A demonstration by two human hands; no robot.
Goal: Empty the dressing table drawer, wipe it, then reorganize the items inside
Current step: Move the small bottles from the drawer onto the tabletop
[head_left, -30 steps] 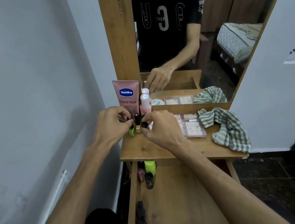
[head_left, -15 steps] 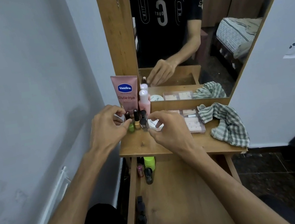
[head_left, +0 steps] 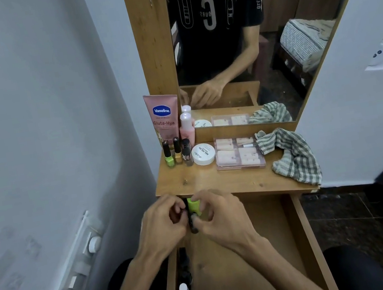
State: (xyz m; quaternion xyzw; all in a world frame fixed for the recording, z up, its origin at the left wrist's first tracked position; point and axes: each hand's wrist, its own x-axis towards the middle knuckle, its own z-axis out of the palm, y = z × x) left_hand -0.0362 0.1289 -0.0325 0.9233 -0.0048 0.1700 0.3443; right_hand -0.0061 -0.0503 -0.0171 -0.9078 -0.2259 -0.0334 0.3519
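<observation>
While dark bottles (head_left: 184, 270) line the drawer (head_left: 300, 240), both hands' (head_left: 162, 221) (head_left: 219, 216) grip clasps a green bottle (head_left: 193, 205).

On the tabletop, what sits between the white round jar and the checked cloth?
In the head view, only the clear pink compartment box lies between the white jar and the checked cloth.

Pink tube (head_left: 163, 119): "Vaseline", "Gluta-Hya". White round tin (head_left: 203, 154): "NAIL POLISH" (brand word beside it possibly "zudio").
</observation>
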